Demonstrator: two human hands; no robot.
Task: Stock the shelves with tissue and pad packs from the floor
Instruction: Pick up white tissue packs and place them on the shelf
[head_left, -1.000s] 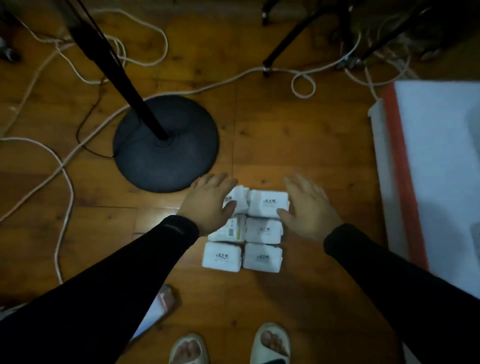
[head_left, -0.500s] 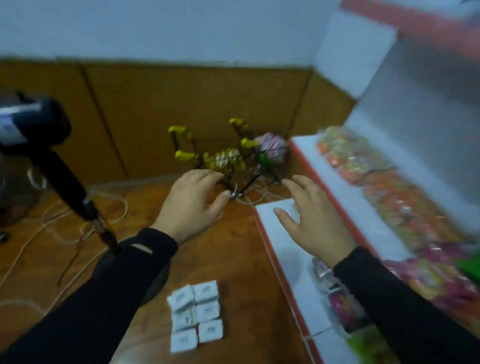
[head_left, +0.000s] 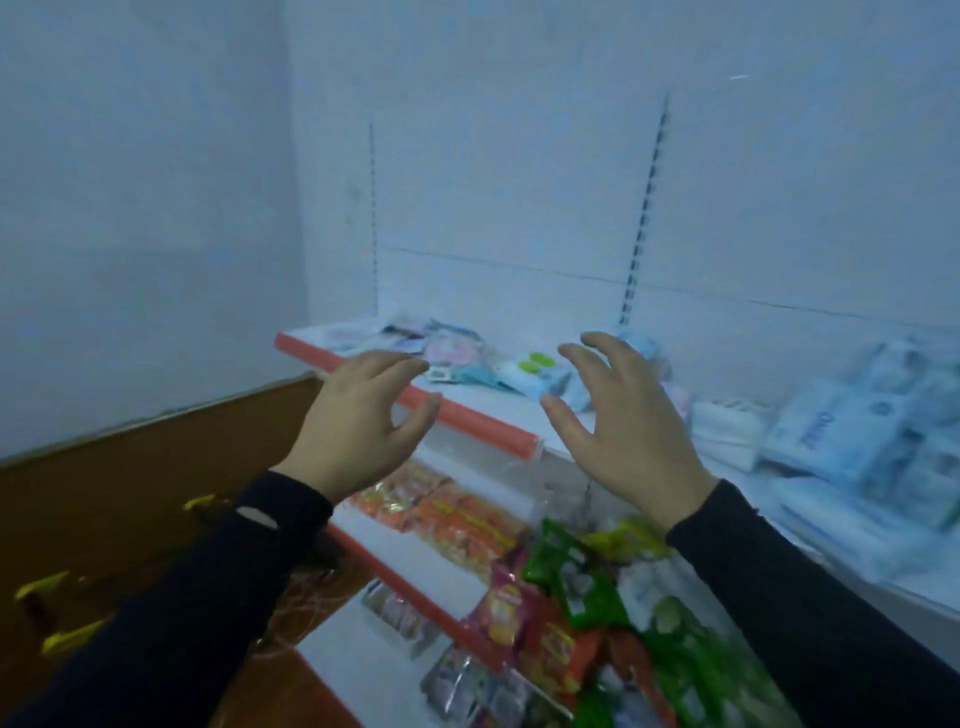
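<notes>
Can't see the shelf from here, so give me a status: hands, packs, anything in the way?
Left hand and right hand open, no grip on anything. Tissue packs lie on the top shelf; floor packs out of view. Nothing blocking.

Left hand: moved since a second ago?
Yes. The left hand rose from the floor packs to the top shelf's red edge, holding nothing.
</notes>
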